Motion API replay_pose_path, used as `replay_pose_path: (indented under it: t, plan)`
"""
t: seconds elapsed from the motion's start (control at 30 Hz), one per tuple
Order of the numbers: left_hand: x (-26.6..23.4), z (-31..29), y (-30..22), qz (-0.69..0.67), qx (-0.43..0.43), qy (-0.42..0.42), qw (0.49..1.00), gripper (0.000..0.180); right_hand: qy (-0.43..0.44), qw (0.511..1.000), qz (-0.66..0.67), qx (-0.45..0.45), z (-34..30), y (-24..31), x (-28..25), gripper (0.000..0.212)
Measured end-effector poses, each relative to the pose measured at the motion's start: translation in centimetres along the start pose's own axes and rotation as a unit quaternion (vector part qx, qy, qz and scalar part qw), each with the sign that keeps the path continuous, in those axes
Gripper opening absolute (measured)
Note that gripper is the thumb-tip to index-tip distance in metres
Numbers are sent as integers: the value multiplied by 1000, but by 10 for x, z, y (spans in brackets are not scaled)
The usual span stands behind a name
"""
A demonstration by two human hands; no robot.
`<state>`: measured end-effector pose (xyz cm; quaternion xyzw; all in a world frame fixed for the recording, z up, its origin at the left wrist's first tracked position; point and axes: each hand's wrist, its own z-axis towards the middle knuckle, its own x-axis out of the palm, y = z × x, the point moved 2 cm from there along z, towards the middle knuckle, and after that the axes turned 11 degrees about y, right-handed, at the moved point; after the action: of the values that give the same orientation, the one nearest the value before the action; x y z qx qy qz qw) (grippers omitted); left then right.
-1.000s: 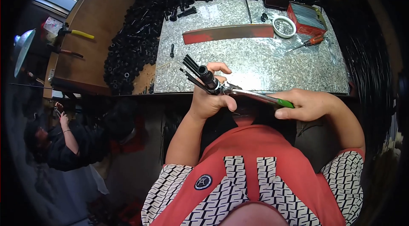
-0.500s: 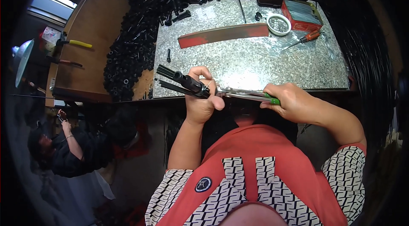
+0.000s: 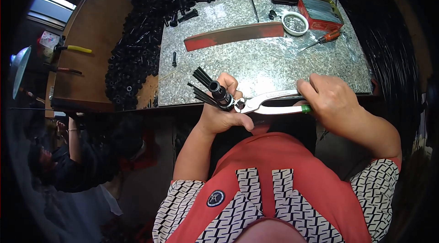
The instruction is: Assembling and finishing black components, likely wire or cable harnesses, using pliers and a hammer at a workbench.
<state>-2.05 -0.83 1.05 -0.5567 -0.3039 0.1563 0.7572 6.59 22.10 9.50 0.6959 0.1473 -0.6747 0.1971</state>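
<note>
My left hand [image 3: 216, 119] is closed around a black tubular part [image 3: 221, 96], its hollow end tilted up and to the left. Bundles of thin black rods [image 3: 201, 78] stick out beside the tube. Metal pincers [image 3: 261, 102] with green-tipped handles are gripped in my right hand [image 3: 333, 102]. Their jaws are at the lower end of the black part, next to my left thumb, and the handles stand spread apart. Whatever lies between the jaws is too small to make out.
A speckled stone slab [image 3: 256, 71] bears a curved red-and-dark strip [image 3: 233, 36], a white dish [image 3: 296, 34] of small metal pieces, a red box [image 3: 320, 24] and an orange screwdriver [image 3: 330, 36]. Black parts [image 3: 137, 44] are heaped left and behind. Another person [image 3: 68, 156] sits at left.
The pincers have turned and their handles have spread wider. My right hand has moved right and up. The black part has tipped more upright and shifted right in my left hand.
</note>
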Motion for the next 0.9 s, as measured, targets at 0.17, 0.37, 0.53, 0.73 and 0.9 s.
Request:
replay_pose_path:
  t: [0.17, 0.37, 0.53, 0.73, 0.9]
  plan:
    - [3, 1, 4, 26, 5, -4, 1000, 72, 19, 1000, 9, 2, 3, 3, 7, 27]
    - [3, 1, 7, 9, 4, -49, 999, 69, 71, 994, 88, 8, 7, 3, 22, 31]
    - [0, -3, 3, -85, 73, -16, 994, 64, 92, 958, 270, 15, 8, -1, 22, 35]
    - [2, -3, -6, -45, 80, -13, 996, 61, -265, 964, -19, 4, 6, -12, 0, 45]
    - [8, -3, -3, -34, 54, -53, 997, 61, -333, 928, -165, 21, 7, -13, -1, 31]
